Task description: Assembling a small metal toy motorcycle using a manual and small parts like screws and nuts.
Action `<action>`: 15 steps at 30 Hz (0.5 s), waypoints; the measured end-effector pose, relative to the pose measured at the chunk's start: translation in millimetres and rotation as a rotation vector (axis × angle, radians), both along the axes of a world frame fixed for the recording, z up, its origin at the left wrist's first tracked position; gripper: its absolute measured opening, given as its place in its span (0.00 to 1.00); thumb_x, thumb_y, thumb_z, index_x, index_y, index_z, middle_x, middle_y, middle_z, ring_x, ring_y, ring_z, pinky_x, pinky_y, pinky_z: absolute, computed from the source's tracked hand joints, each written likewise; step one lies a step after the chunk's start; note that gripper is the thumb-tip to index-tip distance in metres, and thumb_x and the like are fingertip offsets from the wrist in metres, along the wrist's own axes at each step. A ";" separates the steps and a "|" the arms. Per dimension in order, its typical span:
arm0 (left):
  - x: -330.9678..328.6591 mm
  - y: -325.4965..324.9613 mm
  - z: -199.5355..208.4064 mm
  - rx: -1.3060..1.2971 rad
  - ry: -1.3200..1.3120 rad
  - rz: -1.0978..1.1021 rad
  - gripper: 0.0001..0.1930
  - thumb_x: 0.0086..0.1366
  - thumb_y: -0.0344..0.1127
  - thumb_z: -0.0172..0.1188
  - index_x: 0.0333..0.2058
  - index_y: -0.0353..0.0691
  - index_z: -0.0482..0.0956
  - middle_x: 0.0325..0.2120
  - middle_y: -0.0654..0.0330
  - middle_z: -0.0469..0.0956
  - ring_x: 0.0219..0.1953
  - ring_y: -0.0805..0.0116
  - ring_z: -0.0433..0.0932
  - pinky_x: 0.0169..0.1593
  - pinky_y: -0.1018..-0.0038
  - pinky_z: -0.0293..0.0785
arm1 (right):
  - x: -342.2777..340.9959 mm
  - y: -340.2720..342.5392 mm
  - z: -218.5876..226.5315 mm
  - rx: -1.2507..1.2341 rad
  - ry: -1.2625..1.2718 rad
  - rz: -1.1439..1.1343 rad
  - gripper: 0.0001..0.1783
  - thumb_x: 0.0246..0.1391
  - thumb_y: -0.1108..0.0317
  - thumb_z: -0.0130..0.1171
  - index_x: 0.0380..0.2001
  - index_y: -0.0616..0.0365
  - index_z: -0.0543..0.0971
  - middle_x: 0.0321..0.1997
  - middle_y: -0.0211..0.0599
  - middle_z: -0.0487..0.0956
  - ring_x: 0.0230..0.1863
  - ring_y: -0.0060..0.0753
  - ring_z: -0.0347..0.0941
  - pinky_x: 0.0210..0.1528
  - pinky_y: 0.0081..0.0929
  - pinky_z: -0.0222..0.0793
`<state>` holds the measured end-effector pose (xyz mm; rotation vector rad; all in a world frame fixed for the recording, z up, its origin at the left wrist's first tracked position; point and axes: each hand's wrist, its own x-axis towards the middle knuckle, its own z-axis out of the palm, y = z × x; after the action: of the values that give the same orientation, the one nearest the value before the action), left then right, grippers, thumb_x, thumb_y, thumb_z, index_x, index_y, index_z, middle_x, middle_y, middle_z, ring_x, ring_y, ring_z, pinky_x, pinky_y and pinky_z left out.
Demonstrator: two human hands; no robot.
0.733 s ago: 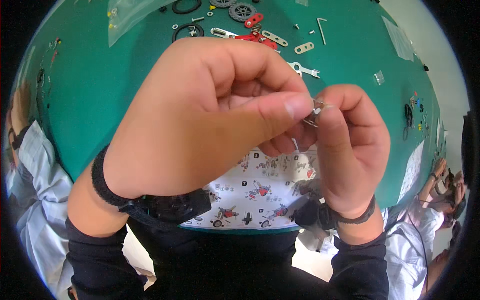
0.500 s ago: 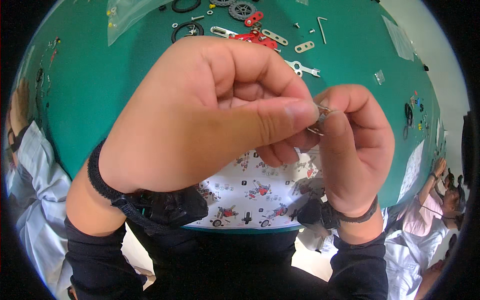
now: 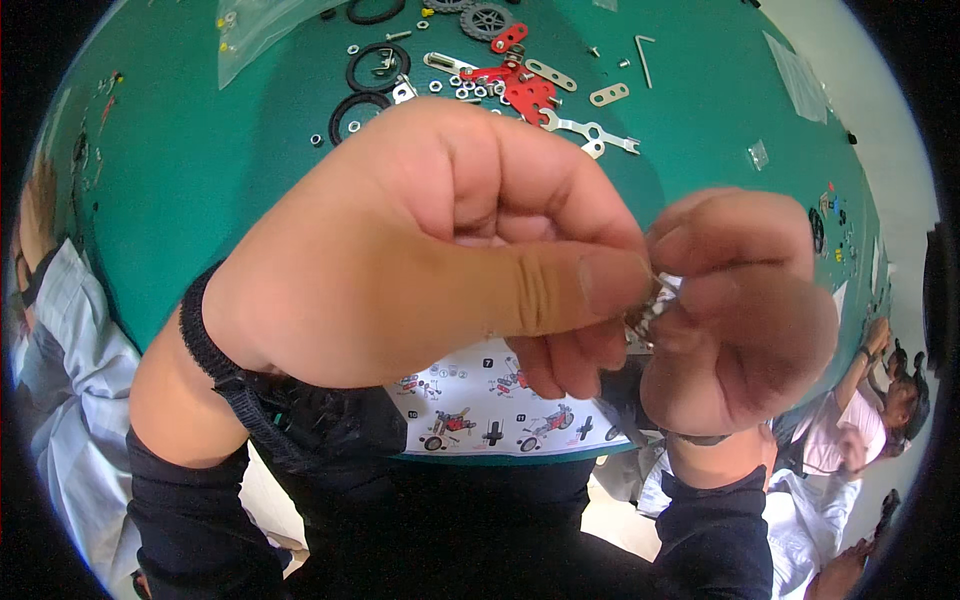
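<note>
My left hand (image 3: 430, 250) is closed in front of me, thumb and forefinger pinching a small shiny metal part (image 3: 657, 298). Most of that part is hidden by the fingers, so its exact shape cannot be made out. From the other side my right hand (image 3: 750, 310) is curled with its fingertips on the same part, somewhat smeared by motion. Under both hands lies a printed picture sheet (image 3: 480, 435) with step drawings of a toy motorcycle.
On the green table (image 3: 200, 170), beyond my hands, are a flat wrench (image 3: 592, 132), red perforated plates (image 3: 528, 96), a hex key (image 3: 644, 62), black rings (image 3: 378, 68), several nuts and toy wheels (image 3: 487, 20). A clear bag (image 3: 262, 35) lies far left. Other people sit at both sides.
Both hands have come lower and nearer to me, with the metal part between them. My right hand has turned and shifted right. More nuts, a black ring and the wrench now show.
</note>
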<state>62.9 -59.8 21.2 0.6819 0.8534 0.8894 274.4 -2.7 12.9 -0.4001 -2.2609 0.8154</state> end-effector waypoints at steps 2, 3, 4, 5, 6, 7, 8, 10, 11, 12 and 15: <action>-1.1 -0.9 -2.5 0.015 -0.084 -0.021 0.12 0.62 0.32 0.68 0.37 0.27 0.78 0.27 0.48 0.83 0.25 0.60 0.85 0.29 0.72 0.83 | 2.2 -5.0 2.3 0.080 -0.089 -0.012 0.14 0.59 0.63 0.64 0.38 0.54 0.69 0.38 0.45 0.73 0.35 0.39 0.73 0.37 0.34 0.72; -1.5 -1.5 -3.0 0.016 -0.085 -0.019 0.12 0.62 0.32 0.68 0.37 0.27 0.78 0.27 0.48 0.83 0.25 0.60 0.85 0.29 0.72 0.83 | 3.6 -8.5 1.2 0.046 -0.066 -0.028 0.14 0.59 0.62 0.64 0.37 0.52 0.69 0.39 0.46 0.72 0.35 0.41 0.74 0.36 0.33 0.73; -2.0 -1.9 -3.5 0.003 -0.122 -0.029 0.13 0.62 0.32 0.68 0.37 0.26 0.78 0.27 0.48 0.83 0.25 0.60 0.85 0.29 0.71 0.83 | 4.0 -10.4 0.1 0.012 -0.042 -0.045 0.14 0.58 0.60 0.65 0.37 0.50 0.69 0.40 0.46 0.71 0.35 0.42 0.74 0.35 0.33 0.74; -2.0 -1.9 -4.2 -0.010 -0.159 -0.040 0.13 0.62 0.32 0.68 0.37 0.26 0.78 0.27 0.48 0.83 0.25 0.59 0.85 0.29 0.71 0.84 | 2.8 -11.0 -0.7 0.014 -0.044 -0.043 0.14 0.58 0.60 0.65 0.37 0.50 0.69 0.40 0.46 0.71 0.35 0.42 0.74 0.35 0.33 0.74; -2.4 -2.1 -6.2 -0.010 -0.160 -0.037 0.13 0.62 0.32 0.68 0.37 0.26 0.78 0.27 0.48 0.83 0.25 0.59 0.85 0.29 0.71 0.84 | 0.0 -11.5 -2.3 0.043 -0.009 -0.050 0.14 0.58 0.60 0.65 0.37 0.49 0.69 0.41 0.46 0.71 0.34 0.42 0.75 0.35 0.32 0.75; -2.5 -1.9 -8.5 0.001 -0.181 -0.051 0.14 0.62 0.32 0.68 0.37 0.26 0.78 0.27 0.48 0.83 0.25 0.59 0.85 0.29 0.71 0.84 | -1.5 -11.6 -3.2 0.073 0.026 -0.057 0.14 0.57 0.59 0.65 0.37 0.48 0.69 0.42 0.46 0.71 0.34 0.42 0.75 0.35 0.31 0.76; -2.4 -1.8 -10.1 0.012 -0.203 -0.067 0.14 0.62 0.32 0.68 0.38 0.26 0.78 0.27 0.48 0.83 0.25 0.59 0.85 0.29 0.71 0.84 | -1.5 -11.5 -1.9 0.073 0.024 -0.056 0.14 0.57 0.59 0.65 0.37 0.48 0.69 0.42 0.46 0.71 0.34 0.42 0.75 0.35 0.31 0.76; -2.4 -2.2 -4.3 -0.020 -0.178 -0.069 0.14 0.62 0.33 0.69 0.38 0.25 0.78 0.27 0.48 0.83 0.25 0.59 0.85 0.29 0.71 0.84 | -2.0 -11.2 4.3 0.111 -0.045 -0.050 0.14 0.58 0.59 0.64 0.37 0.48 0.69 0.41 0.47 0.71 0.33 0.44 0.75 0.34 0.33 0.77; -2.1 -2.3 -2.1 -0.054 -0.153 -0.074 0.15 0.62 0.33 0.69 0.38 0.25 0.78 0.28 0.48 0.83 0.25 0.60 0.84 0.29 0.71 0.83 | -1.9 -10.3 4.9 0.111 -0.046 -0.050 0.14 0.58 0.59 0.64 0.37 0.48 0.69 0.41 0.47 0.71 0.33 0.44 0.75 0.34 0.33 0.77; -2.4 -3.3 -2.8 -0.054 -0.152 -0.072 0.15 0.62 0.33 0.69 0.38 0.25 0.78 0.28 0.48 0.83 0.25 0.60 0.84 0.29 0.71 0.83 | -2.5 -9.1 4.7 0.136 -0.044 -0.042 0.13 0.58 0.61 0.64 0.37 0.49 0.69 0.41 0.46 0.71 0.33 0.44 0.75 0.33 0.34 0.78; -2.7 -4.4 -4.0 -0.024 -0.187 -0.065 0.16 0.62 0.34 0.68 0.39 0.25 0.78 0.27 0.48 0.83 0.25 0.60 0.84 0.29 0.71 0.83 | -2.2 -9.8 6.4 0.133 -0.047 -0.034 0.11 0.58 0.64 0.63 0.36 0.50 0.70 0.40 0.46 0.72 0.32 0.44 0.76 0.32 0.35 0.78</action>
<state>60.2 -64.1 17.1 0.5926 0.6707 0.8682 272.2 -12.5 19.3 -0.3977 -2.3302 0.6397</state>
